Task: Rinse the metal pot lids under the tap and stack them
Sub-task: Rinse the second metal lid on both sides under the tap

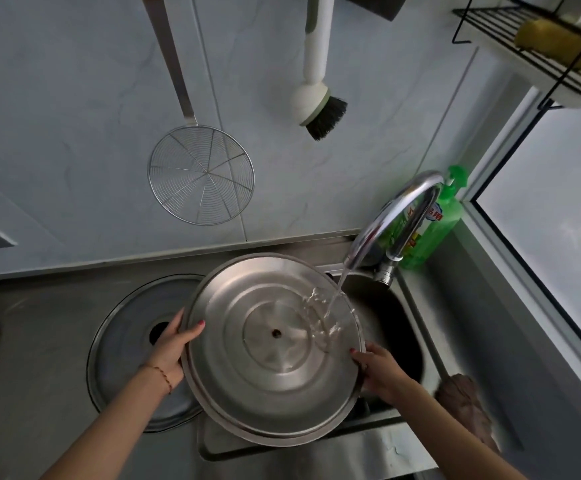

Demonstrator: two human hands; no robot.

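A large round metal pot lid [268,372] is held over the sink with its hollow underside facing me. My left hand [171,351] grips its left rim and my right hand [380,372] grips its right rim. Water runs from the curved chrome tap [399,220] onto the lid's upper right part and splashes there. A second metal lid [126,341] lies flat on the steel counter to the left, partly hidden behind the held lid and my left hand.
The steel sink [417,306] sits below the lid. A green dish-soap bottle [438,226] stands behind the tap. A wire skimmer [201,174] and a dish brush [316,109] hang on the wall. A brown cloth [462,407] lies at the sink's right.
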